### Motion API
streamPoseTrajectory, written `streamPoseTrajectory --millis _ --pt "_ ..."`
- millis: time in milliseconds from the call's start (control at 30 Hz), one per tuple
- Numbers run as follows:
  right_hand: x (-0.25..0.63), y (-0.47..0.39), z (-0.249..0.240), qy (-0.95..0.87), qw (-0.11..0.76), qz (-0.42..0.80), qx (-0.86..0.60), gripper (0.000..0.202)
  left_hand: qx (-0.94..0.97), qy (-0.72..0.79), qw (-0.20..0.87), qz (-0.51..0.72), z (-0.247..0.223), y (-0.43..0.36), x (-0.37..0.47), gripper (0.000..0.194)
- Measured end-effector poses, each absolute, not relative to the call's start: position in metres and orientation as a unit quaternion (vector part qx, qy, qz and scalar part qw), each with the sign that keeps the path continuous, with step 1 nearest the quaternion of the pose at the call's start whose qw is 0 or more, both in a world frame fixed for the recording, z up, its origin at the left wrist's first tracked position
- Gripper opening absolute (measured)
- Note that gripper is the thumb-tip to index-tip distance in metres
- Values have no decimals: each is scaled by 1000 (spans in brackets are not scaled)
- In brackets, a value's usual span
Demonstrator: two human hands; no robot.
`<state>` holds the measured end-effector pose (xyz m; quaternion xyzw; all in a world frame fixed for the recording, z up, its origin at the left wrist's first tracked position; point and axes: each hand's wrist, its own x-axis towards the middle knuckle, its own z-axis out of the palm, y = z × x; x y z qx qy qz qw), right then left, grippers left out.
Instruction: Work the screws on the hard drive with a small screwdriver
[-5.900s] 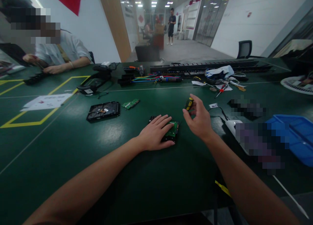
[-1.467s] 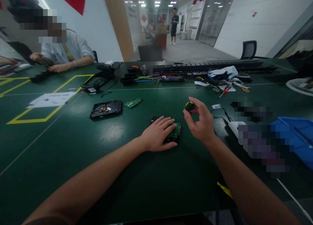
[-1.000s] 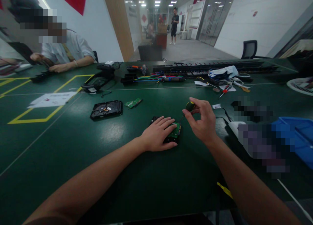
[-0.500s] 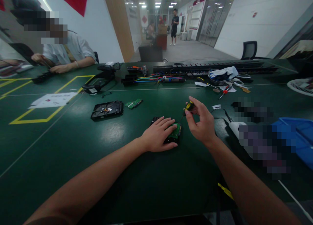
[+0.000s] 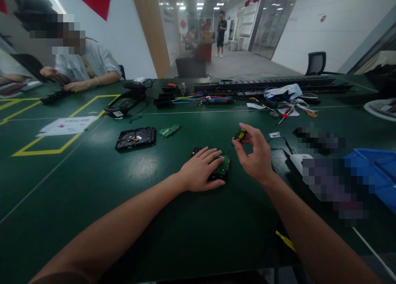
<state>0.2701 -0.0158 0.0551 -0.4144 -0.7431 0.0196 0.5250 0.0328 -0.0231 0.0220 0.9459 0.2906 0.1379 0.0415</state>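
Under my left hand (image 5: 202, 170) lies a hard drive (image 5: 223, 168), its green circuit board facing up and partly covered. The fingers of that hand are stretched flat across it. My right hand (image 5: 255, 154) grips a small screwdriver (image 5: 240, 134) by its yellow and black handle between thumb and fingers. The screwdriver's thin shaft slants down toward the drive's upper right corner; whether the tip touches a screw is too small to tell. A second hard drive (image 5: 136, 138) rests to the left, with a loose green circuit board (image 5: 169, 130) beside it.
Behind lie a power drill (image 5: 175, 87), bundled coloured wires (image 5: 198, 99), a white and blue glove (image 5: 283, 93) and a red screwdriver (image 5: 286, 115). A blue bin (image 5: 375, 172) stands at right. Across the table at left sits a co-worker (image 5: 89, 61); a paper sheet (image 5: 68, 126) lies nearer.
My right hand and the screwdriver have shifted very slightly, the handle turning a little in the fingers. The left hand stays in place on the hard drive.
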Motion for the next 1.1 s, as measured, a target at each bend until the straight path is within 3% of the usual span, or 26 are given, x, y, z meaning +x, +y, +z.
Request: streamPoseTrajectory --millis 200,467,700,1100 --pt "269 -17 54 -749 522 59 -404 59 947 289 40 135 21 -23 33 82" --pt "272 -14 56 -738 527 -28 -420 50 947 288 40 139 23 -23 32 80" --pt "271 -14 50 -740 524 1 -422 60 947 285 33 145 19 -22 32 81" --pt "271 -13 49 -737 527 10 -423 60 946 281 30 157 19 -23 32 79"
